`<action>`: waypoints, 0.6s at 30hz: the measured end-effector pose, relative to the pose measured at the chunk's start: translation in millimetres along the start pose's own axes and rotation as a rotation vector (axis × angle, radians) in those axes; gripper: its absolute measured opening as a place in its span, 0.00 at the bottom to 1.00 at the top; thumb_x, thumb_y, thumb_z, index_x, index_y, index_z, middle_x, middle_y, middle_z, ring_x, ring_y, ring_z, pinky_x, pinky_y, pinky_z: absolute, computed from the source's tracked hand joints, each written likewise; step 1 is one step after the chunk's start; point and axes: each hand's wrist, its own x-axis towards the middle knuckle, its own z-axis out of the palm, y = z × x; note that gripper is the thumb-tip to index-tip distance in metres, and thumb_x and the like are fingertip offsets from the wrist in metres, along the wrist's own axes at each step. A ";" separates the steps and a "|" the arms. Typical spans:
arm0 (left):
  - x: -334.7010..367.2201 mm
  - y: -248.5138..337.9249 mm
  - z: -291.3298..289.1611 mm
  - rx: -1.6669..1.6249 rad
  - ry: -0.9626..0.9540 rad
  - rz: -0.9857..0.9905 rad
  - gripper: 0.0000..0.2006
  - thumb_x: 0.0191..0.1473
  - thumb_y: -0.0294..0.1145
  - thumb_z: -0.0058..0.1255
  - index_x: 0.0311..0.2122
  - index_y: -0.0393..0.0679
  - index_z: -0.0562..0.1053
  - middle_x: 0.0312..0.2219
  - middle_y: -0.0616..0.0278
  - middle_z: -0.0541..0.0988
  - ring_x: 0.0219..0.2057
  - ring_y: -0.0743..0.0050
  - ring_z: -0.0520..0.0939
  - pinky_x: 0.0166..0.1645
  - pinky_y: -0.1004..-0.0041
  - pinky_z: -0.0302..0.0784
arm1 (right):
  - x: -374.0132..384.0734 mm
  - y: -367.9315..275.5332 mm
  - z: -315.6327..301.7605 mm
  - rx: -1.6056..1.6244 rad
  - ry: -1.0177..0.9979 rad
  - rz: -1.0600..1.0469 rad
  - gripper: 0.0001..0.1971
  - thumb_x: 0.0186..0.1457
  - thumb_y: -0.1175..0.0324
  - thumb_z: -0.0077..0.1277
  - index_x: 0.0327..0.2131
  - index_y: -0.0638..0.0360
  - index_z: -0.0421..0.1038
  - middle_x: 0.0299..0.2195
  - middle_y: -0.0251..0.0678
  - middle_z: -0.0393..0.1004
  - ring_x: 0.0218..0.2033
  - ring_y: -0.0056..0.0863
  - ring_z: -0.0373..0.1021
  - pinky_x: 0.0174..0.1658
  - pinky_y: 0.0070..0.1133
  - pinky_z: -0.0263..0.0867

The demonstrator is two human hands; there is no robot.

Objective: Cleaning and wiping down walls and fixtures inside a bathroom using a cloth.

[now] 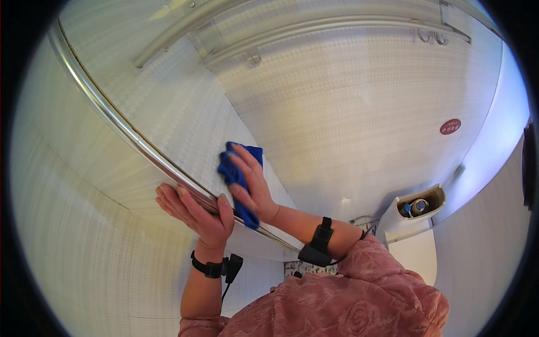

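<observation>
My right hand (252,182) is pressed on a bunched blue cloth (231,168) against the pale, glossy panel surface (185,129). Part of the cloth hangs down over the panel's metal edge. A long, shiny metal rail (132,135) runs along that edge from the upper left toward the lower middle. Lower on this rail, my left hand (199,216) holds it, with the thumb on one side and the outstretched fingers on the other. Black straps with small dark devices sit on both forearms.
Metal bars (314,25) with hooks are fixed along the far wall. A round red sticker (450,127) is on the wall at right. Below it stands a white toilet tank (412,224) with its top open and fittings showing inside. Patterned floor (309,268) shows beneath the rail.
</observation>
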 end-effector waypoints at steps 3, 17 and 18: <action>0.3 2.4 3.2 -0.030 -0.012 0.005 0.38 0.59 0.37 0.46 0.68 0.33 0.45 0.68 0.36 0.43 0.68 0.31 0.44 0.68 0.38 0.37 | -28.5 48.2 -0.1 -0.035 0.147 0.243 0.29 0.62 0.60 0.47 0.64 0.61 0.56 0.64 0.50 0.57 0.64 0.47 0.55 0.66 0.33 0.48; -6.9 -3.4 -2.0 -0.045 -0.054 -0.020 0.39 0.59 0.35 0.47 0.68 0.32 0.42 0.68 0.36 0.38 0.69 0.33 0.38 0.68 0.40 0.36 | -36.2 15.2 13.2 -0.085 0.180 0.344 0.28 0.64 0.59 0.46 0.63 0.61 0.57 0.61 0.53 0.60 0.61 0.50 0.59 0.64 0.34 0.52; -6.7 -2.1 1.6 -0.064 -0.057 -0.011 0.40 0.59 0.35 0.47 0.69 0.32 0.42 0.68 0.35 0.37 0.69 0.33 0.38 0.68 0.40 0.36 | -27.4 31.5 6.8 -0.108 0.183 0.289 0.28 0.64 0.59 0.46 0.63 0.60 0.57 0.61 0.53 0.61 0.61 0.50 0.59 0.64 0.34 0.52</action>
